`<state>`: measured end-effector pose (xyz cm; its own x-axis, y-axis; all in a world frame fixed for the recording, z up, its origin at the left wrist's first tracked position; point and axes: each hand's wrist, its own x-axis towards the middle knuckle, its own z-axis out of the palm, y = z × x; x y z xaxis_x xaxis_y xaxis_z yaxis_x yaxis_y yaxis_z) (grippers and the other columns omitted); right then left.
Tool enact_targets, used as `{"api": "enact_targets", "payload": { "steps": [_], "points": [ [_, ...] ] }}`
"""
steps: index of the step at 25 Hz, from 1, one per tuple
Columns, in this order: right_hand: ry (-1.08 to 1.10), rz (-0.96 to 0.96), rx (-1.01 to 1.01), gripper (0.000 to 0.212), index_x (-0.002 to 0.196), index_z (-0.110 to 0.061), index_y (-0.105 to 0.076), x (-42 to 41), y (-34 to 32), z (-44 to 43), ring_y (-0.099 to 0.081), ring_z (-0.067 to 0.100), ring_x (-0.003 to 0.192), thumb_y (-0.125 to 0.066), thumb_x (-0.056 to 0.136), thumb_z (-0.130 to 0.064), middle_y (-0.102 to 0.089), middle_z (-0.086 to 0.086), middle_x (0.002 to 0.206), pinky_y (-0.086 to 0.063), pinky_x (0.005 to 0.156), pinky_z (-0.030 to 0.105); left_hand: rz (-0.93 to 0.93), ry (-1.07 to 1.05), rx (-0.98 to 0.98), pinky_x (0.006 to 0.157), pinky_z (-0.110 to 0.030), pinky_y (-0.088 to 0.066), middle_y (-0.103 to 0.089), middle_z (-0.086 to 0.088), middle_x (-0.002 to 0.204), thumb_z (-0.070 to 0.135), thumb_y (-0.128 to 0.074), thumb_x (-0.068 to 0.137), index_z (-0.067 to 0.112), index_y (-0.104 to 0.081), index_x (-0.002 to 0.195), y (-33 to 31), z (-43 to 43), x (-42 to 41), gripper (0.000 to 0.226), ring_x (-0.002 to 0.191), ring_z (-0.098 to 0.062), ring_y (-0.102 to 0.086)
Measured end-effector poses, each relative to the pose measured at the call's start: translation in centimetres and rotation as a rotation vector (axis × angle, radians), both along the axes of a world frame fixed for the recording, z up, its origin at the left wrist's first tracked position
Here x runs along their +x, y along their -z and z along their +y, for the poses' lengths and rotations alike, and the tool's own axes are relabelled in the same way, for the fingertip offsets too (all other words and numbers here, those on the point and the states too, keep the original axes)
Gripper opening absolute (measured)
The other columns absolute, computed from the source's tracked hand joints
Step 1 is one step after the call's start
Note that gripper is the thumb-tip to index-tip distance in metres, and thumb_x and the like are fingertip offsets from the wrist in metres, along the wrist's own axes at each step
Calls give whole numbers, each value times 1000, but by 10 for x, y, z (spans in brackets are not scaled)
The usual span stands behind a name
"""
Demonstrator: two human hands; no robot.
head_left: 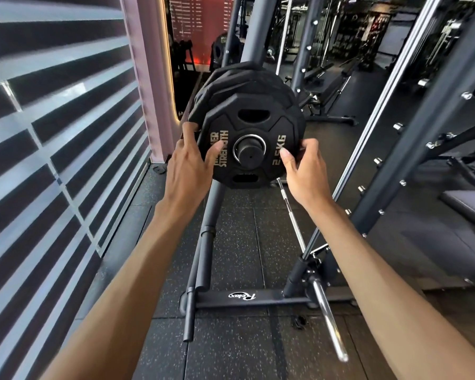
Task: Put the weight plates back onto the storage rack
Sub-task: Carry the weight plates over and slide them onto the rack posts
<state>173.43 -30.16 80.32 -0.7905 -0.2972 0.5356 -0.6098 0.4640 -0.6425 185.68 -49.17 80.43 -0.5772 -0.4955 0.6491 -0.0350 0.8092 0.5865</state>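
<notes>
Left hand (188, 163): fingers near straight, thumb pressed flat on the face of the 2.5 kg plate (254, 124), index tip up at the rim.
Right hand (302, 165): grips the plate's opposite rim, thumb on the face, fingers curled round behind.
Plate: threaded on the storage peg (248, 154), whose end pokes through the hub. It sits in front of the larger plates (244, 78). Whether it is flush against them cannot be told.
Pinch risk: the right fingers lie behind the rim, so a push home would likely trap them against the larger plates.
Slip risk: if let go while short of seated, the plate may creep off the peg end and drop to the floor (231, 215).
Underfoot: a barbell (294, 215) lies on the floor below, a likely trip when stepping back.
</notes>
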Motion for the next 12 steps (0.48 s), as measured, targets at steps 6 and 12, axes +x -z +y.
{"api": "enact_targets", "payload": {
  "steps": [6, 12],
  "points": [
    [29, -214, 34, 44, 133, -9, -47, 21, 44, 10, -60, 20, 95, -52, 101, -38, -64, 9, 112, -39, 79, 26, -34, -82, 278, 76, -45, -49, -66, -9, 104, 55, -41, 98, 14, -39, 111, 47, 23, 8, 43, 92, -30, -62],
    [80, -438, 276, 34, 117, -10, -60, 37, 140, 72, -63, 28, 102, -53, 100, -39, -68, 6, 102, -44, 79, 32, -518, 61, 401, 69, -36, -46, -68, -12, 84, 40, -46, 97, 4, -56, 97, 165, 94, -8, 37, 82, -36, -64]
  ]
}}
